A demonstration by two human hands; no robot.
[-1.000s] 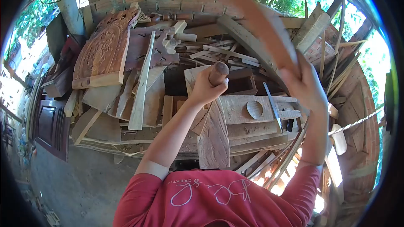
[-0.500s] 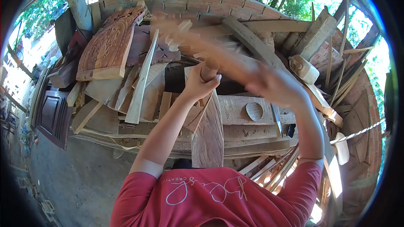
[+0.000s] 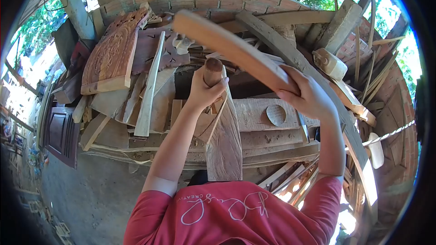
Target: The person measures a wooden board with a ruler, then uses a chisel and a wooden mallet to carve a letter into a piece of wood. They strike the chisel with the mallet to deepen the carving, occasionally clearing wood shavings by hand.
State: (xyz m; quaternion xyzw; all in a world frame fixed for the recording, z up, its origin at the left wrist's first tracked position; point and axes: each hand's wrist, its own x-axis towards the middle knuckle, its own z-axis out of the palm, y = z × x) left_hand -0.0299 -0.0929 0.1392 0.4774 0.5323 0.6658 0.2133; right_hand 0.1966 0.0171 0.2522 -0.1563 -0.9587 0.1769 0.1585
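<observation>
My left hand (image 3: 206, 88) is wrapped round an upright wooden handle (image 3: 213, 70) near the middle. What lies at the handle's lower end is hidden behind the hand. My right hand (image 3: 309, 93) grips one end of a long, flat wooden bat (image 3: 236, 47), which is raised and slants up to the left, its far end above and left of the handle. Bat and handle are apart. Below my left hand, a wooden board (image 3: 225, 145) with visible grain extends towards my body.
A carved wooden panel (image 3: 111, 52) leans at the upper left. A round wooden disc (image 3: 276, 115) and a narrow blade (image 3: 302, 127) lie on the planks to the right. Beyond stand a plastic jug (image 3: 329, 63), a grey beam (image 3: 281, 45) and a brick wall (image 3: 200, 3).
The blurred bat now shows sharply, its far end still up at the left. My right hand has shifted slightly right, and my left hand with the handle appears slightly further left.
</observation>
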